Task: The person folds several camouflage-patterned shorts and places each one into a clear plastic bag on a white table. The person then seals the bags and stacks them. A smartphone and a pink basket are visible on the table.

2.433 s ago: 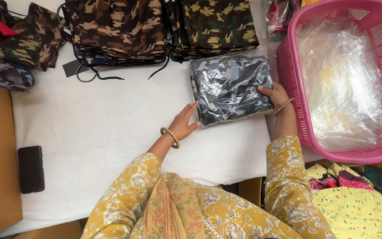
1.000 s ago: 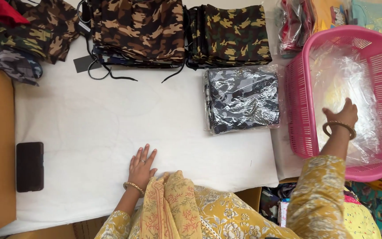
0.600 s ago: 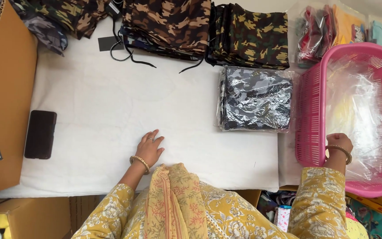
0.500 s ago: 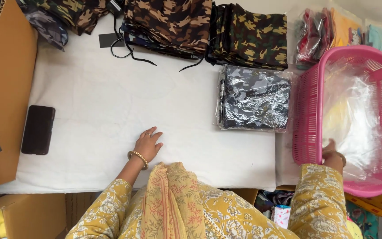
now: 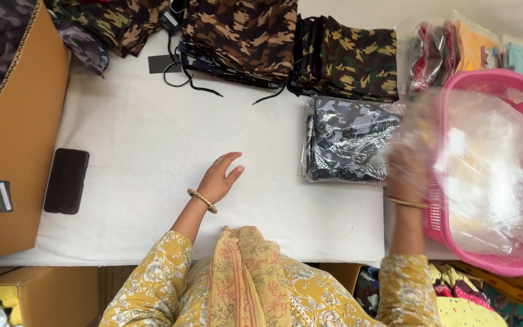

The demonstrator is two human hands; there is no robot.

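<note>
Closest to the camera you've got yellow floral sleeves and a folded peach scarf hanging down the front. The left hand [image 5: 220, 177] sits on the white table cover [image 5: 152, 139], fingers loosely spread and slightly lifted, holding nothing, with a gold bangle [image 5: 203, 200] on the wrist.

The right hand [image 5: 408, 172] is up at the near rim of the pink plastic basket [image 5: 491, 266], also wearing a bangle. It's blurred and looks like it's behind or inside a clear plastic bag [image 5: 449, 130], a see-through sheet that hangs over the basket edge and over the hand itself. Honestly can't tell how tight the grip is; the fingers seem closed on the plastic but the blur eats the detail. More clear bags are heaped inside the basket.

Just left of that hand, lying flat on the table, is a bagged grey camo garment [image 5: 349, 145], folded and sealed in shiny plastic. The hand is right beside its right edge, maybe overlapping it.

Over on the left side there's a black phone [image 5: 66, 180] lying flat near the table edge, next to a brown cardboard box [image 5: 13, 157].

Further back: a stack of brown camo garments [image 5: 243, 36] with black drawstrings trailing out, a stack of green camo garments [image 5: 352, 57] beside it, and some colourful packed items [image 5: 449, 48] behind the basket.
</note>
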